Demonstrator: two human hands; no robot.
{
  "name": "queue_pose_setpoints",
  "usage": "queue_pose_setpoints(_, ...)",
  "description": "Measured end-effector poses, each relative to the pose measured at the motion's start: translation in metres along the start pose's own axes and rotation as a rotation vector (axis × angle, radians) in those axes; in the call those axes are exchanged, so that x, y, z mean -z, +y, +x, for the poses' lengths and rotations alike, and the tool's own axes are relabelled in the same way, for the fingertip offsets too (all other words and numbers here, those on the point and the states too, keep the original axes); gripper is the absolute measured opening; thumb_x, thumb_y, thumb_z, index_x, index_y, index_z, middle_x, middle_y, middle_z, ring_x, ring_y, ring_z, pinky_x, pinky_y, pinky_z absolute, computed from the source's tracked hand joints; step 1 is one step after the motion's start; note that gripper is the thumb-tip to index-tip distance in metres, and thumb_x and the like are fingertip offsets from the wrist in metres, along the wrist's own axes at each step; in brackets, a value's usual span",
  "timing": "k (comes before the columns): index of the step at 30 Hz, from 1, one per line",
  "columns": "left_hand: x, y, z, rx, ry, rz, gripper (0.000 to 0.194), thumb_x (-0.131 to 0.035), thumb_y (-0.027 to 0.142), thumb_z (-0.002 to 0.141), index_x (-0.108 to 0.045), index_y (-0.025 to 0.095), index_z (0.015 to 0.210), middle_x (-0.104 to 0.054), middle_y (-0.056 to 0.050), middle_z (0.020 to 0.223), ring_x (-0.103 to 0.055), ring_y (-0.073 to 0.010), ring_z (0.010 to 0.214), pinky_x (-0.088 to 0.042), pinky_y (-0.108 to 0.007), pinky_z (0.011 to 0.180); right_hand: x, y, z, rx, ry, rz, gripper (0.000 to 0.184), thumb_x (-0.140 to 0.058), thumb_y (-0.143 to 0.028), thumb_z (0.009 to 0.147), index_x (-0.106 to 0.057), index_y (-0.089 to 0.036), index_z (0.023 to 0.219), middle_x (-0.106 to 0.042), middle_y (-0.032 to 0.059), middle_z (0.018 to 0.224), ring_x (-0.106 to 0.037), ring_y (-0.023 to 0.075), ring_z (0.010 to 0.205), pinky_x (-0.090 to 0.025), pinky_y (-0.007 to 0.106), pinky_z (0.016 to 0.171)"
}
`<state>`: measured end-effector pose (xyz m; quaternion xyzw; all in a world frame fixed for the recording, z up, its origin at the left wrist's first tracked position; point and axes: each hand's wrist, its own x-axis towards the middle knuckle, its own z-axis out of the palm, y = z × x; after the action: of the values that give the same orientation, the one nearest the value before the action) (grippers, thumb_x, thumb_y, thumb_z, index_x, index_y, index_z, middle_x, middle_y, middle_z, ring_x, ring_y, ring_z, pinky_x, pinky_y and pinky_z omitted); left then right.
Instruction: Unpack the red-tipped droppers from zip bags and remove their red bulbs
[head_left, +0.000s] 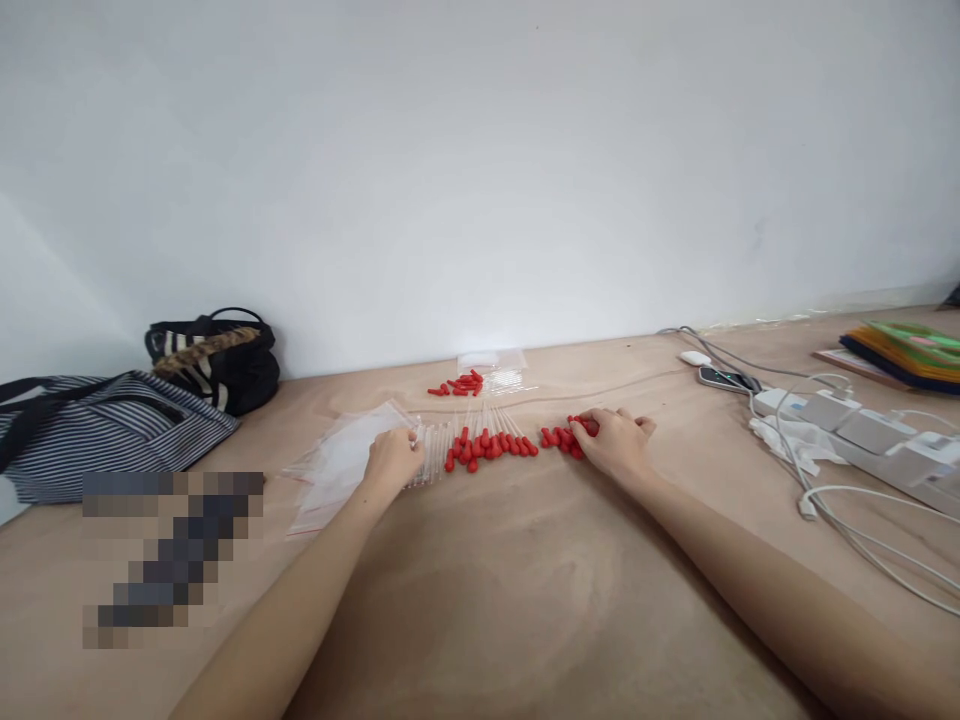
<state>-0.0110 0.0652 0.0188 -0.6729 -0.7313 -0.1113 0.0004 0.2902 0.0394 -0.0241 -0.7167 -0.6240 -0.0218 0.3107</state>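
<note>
My left hand (394,462) is closed, with thumb and fingertips pinched at the left end of a row of clear glass dropper tubes (433,450); a tube seems to be in its grip, though the fingers partly hide it. My right hand (616,440) has its fingers closed on a red rubber bulb at the edge of a small pile of red rubber bulbs (559,438). Between the hands lies a fan of glass droppers (491,443) with red bulbs toward me and thin tips pointing away.
Clear zip bags (341,455) lie left of the tubes. Farther back are more red pieces (457,384) and clear tubes (510,380). A striped bag (112,430) and a black bag (255,365) stand left. A power strip (862,435), cables and coloured folders (907,355) lie right.
</note>
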Motion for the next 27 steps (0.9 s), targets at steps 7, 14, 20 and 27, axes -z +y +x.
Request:
queue_pose_setpoints(7,-0.009,0.006,0.002,-0.013,0.001,0.056,0.029,-0.045,0.024,0.077,-0.061,0.013,0.099,-0.068,-0.011,0.084,-0.06,-0.0251,0.09,-0.043,-0.029,0.074,-0.003,-0.008,-0.006,0.054,0.035,-0.03,0.026,-0.042,-0.038,0.078,-0.064,-0.023,0.082,-0.064,0.0045,0.08,-0.048,0.0207,0.08,-0.016,0.039,0.076)
queue_pose_setpoints(14,-0.01,0.005,0.005,-0.042,0.03,0.064,0.029,-0.046,0.025,0.078,-0.061,0.012,0.099,-0.066,-0.01,0.082,-0.06,-0.0248,0.088,-0.044,-0.029,0.074,-0.007,-0.009,-0.007,0.084,0.119,-0.034,0.03,-0.041,-0.041,0.079,-0.064,-0.022,0.08,-0.064,0.0054,0.075,-0.048,0.0198,0.076,-0.016,0.038,0.076)
queue_pose_setpoints(20,-0.016,0.003,-0.036,-0.313,0.297,-0.073,0.03,-0.04,0.033,0.083,-0.055,0.016,0.103,-0.06,-0.008,0.087,-0.059,-0.0192,0.076,-0.045,-0.029,0.068,-0.008,-0.017,-0.014,0.265,0.281,0.002,0.026,-0.043,-0.036,0.08,-0.065,-0.022,0.078,-0.062,0.0031,0.071,-0.047,0.0168,0.075,-0.016,0.037,0.077)
queue_pose_setpoints(27,-0.026,0.002,-0.09,-0.716,0.181,-0.34,0.015,-0.042,0.026,0.083,-0.055,0.018,0.087,-0.057,-0.001,0.074,-0.053,-0.0093,0.055,-0.045,-0.022,0.055,-0.013,-0.046,-0.027,0.524,0.1,-0.124,0.019,-0.051,-0.035,0.077,-0.064,-0.022,0.076,-0.058,0.0049,0.081,-0.044,0.0195,0.083,-0.016,0.039,0.079)
